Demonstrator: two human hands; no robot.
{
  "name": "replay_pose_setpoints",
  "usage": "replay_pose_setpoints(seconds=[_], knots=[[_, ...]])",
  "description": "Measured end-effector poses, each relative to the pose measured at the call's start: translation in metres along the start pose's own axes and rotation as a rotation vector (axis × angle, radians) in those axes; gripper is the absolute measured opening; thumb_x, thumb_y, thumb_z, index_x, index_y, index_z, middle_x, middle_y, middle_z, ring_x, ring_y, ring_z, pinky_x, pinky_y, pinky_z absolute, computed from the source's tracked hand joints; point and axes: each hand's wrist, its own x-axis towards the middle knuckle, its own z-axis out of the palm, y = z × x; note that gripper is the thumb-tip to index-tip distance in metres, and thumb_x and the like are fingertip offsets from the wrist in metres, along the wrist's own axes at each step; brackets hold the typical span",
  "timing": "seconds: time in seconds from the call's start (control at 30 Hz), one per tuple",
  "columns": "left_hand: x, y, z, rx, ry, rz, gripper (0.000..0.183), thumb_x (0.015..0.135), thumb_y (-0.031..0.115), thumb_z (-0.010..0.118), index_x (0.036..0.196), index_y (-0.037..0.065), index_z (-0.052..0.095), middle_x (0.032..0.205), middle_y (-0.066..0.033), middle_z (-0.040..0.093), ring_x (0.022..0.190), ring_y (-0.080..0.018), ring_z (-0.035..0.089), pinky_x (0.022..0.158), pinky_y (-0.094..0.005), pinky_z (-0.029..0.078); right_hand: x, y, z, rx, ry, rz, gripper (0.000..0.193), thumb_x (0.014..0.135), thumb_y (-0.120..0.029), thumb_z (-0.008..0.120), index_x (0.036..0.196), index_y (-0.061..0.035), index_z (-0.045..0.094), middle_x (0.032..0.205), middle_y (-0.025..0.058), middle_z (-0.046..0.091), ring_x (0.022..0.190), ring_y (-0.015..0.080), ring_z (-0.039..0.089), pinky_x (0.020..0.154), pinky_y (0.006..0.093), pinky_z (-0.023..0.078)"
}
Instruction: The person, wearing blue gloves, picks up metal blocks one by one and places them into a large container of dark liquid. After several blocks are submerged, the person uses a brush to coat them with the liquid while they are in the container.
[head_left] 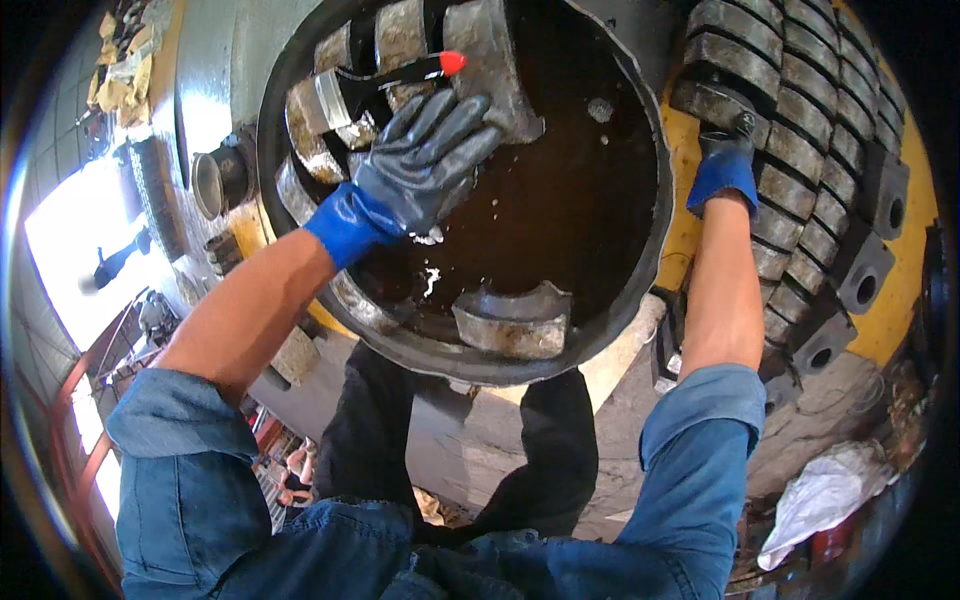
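Note:
My left hand (425, 165), in a grey-palmed blue glove, reaches over a large round pan (655, 200) of dark liquid. Its fingers are stretched out beside a curved metal segment (485, 60), and I cannot tell whether they touch it. A brush (385, 78) with a black, red-tipped handle lies across the segments just beyond these fingers. At the right, my gloved right hand (728, 155) is closed on the near end of a curved metal segment (715, 100) in the stacked rows. Its fingers are partly hidden there.
Another curved segment (515, 320) sits near the pan's front rim. Rows of stacked segments (800, 150) stand on a yellow surface (682, 225), with dark blocks with round holes (865, 283) along their right. A metal cylinder (222, 178) lies left of the pan. White sheeting (825, 495) lies at lower right.

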Motion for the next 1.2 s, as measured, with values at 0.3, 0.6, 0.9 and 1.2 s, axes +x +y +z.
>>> replay_pose_setpoints(seconds=[0.3,0.6,0.9,1.2], knots=[[-0.010,-0.002,0.013,0.042,0.103,0.035,0.070,0.086,0.025,0.071,0.151,0.016,0.045,0.157,-0.0161,0.040,0.143,-0.0394,0.040,0.119,-0.0502,0.029,-0.067,-0.006,-0.050,-0.310,0.073,0.092,0.048,0.094,-0.039,0.066,0.129,-0.0069,0.058,0.114,0.0140,0.065,0.096,0.0243,0.064,0.078,0.0388,0.053],[-0.013,-0.004,-0.003,0.025,0.186,0.103,0.061,0.087,0.025,0.062,0.144,0.007,0.051,0.152,-0.0216,0.044,0.139,-0.0427,0.043,0.118,-0.0537,0.030,-0.228,-0.037,-0.115,-0.943,0.078,0.228,0.043,0.094,-0.034,0.067,0.124,-0.0042,0.062,0.104,0.0129,0.068,0.088,0.0224,0.066,0.072,0.0362,0.054],[-0.019,-0.009,0.008,-0.060,0.249,0.096,0.059,0.088,0.026,0.059,0.145,0.010,0.051,0.154,-0.0197,0.042,0.140,-0.0421,0.041,0.119,-0.0537,0.028,-0.487,-0.083,-0.078,-1.701,-0.295,0.320,0.038,0.093,-0.029,0.069,0.118,-0.0015,0.066,0.094,0.0118,0.072,0.079,0.0205,0.068,0.065,0.0335,0.054],[-0.018,-0.014,0.008,-0.084,0.225,0.142,0.055,0.090,0.023,0.056,0.143,0.008,0.051,0.157,-0.0206,0.037,0.143,-0.0428,0.038,0.120,-0.0550,0.026,-0.601,-0.038,0.136,-1.962,-0.722,0.337,0.030,0.084,-0.022,0.077,0.107,-0.0036,0.071,0.086,0.0132,0.072,0.078,0.0245,0.071,0.071,0.0373,0.056]])
